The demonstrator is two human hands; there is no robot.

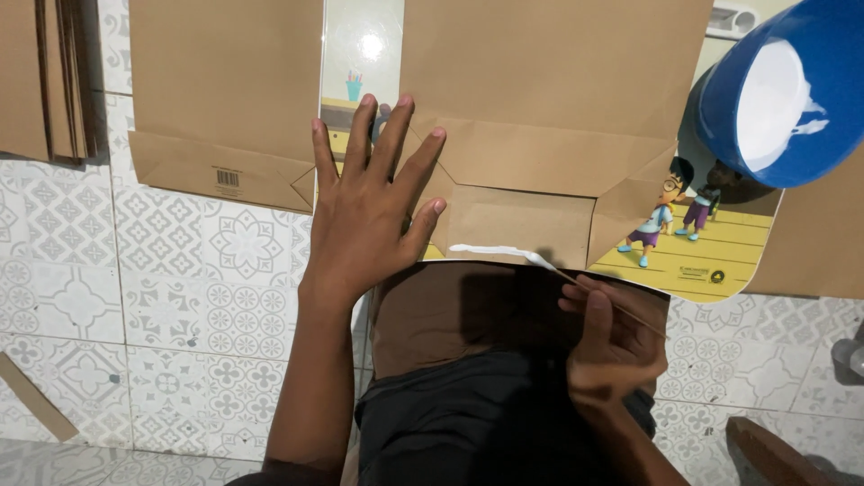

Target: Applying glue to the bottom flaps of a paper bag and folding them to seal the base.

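Two flat brown paper bags lie folded on the patterned tile floor [180,270]; the left hand [364,216] presses flat, fingers [396,135] spread wide, on the nearer paper bag [540,99], holding nothing. The right hand [612,346] pinches one thin stick [585,281], its tip at one white glue line [490,250] on the bag's bottom flap; one round blue bowl [787,90] of white glue sits right, the second bag [225,90] left.

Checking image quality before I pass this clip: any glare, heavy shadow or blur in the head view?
Head view: a bright glare spot on the glossy board between the paper bags; the right hand with its stick sits in deep shadow; the left hand is evenly lit and sharp; the blue bowl at the corner looks slightly soft.
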